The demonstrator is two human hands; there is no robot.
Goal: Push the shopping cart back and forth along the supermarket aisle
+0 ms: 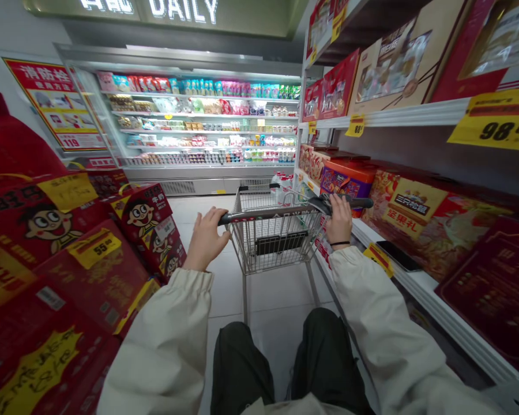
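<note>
A metal shopping cart (pixel 281 256) stands in front of my knees, its wire basket facing away from me. My left hand (pixel 206 237) is at the left end of the cart's handle (pixel 263 214), fingers over the end and thumb below it. Farther right, my right hand (pixel 339 220) is closed over the handle beside a dark attachment (pixel 322 202), with its fingertips on top. A black band circles the right wrist. The palm sides of both hands are hidden.
Stacked red gift boxes (pixel 90 271) crowd the left side. Along the right runs a shelf (pixel 415 115) of boxed goods; a black phone (pixel 398 255) lies on its lower ledge. A lit refrigerated display case (pixel 207 170) spans the far end beyond the tiled floor (pixel 225 288).
</note>
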